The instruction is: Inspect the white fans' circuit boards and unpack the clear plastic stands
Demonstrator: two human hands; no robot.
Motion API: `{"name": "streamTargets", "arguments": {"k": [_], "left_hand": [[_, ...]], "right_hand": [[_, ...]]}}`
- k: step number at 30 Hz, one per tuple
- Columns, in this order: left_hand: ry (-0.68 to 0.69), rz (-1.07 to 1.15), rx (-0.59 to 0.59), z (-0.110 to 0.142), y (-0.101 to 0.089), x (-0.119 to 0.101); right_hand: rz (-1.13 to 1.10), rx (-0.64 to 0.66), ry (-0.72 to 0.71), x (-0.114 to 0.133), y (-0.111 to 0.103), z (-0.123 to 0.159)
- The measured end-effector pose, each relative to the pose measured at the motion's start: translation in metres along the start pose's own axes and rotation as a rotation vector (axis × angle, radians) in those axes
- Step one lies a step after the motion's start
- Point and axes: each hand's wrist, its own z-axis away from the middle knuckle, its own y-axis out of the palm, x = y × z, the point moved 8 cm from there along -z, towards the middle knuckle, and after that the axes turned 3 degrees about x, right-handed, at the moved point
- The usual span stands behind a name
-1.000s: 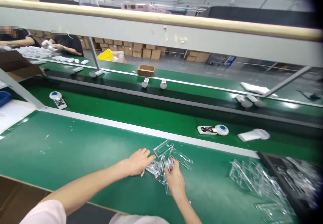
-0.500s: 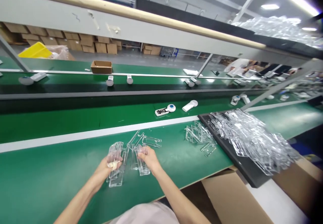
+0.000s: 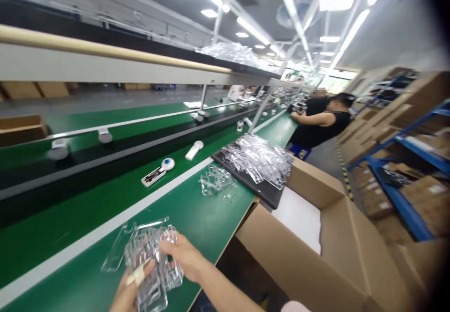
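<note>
Head view: clear plastic shells (image 3: 151,260) in both hands (image 3: 184,256)

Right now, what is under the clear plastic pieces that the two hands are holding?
The green bench top shows around the clear plastic pieces in the left hand and right hand. The patch directly beneath them is covered by the pieces and hands, so I cannot see it.
</note>
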Motion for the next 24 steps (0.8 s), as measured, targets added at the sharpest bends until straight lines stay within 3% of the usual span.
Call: {"name": "streamTargets", "arguments": {"k": [3,5,8,12,14,18,21,24], "left_hand": [[0.081,-0.153,-0.036,-0.033,0.034,0.010],[0.204,-0.326,-0.040,-0.055,0.070,0.007],[0.318,-0.548,0.037,-0.083,0.145,0.001],[0.241,-0.678,0.182,-0.115,0.260,0.002],[0.231,-0.696,0.232,-0.125,0.316,0.000],[0.394,-0.654,0.249,-0.147,0.414,-0.028],[0.474,-0.609,0.213,-0.173,0.456,-0.050],[0.456,-0.641,0.220,-0.206,0.472,-0.058]], "right_hand": [[-0.020,-0.020,-0.076,0.017,-0.042,0.003],[-0.068,-0.102,-0.151,0.031,-0.084,0.004],[-0.207,-0.169,-0.185,0.050,-0.152,0.008],[-0.291,-0.281,-0.195,0.085,-0.247,0.025],[-0.211,-0.362,-0.224,0.113,-0.293,0.034],[0.114,-0.454,-0.240,0.184,-0.367,0.030],[0.294,-0.475,-0.221,0.238,-0.409,0.004],[0.524,-0.509,-0.170,0.282,-0.441,-0.032]]}}
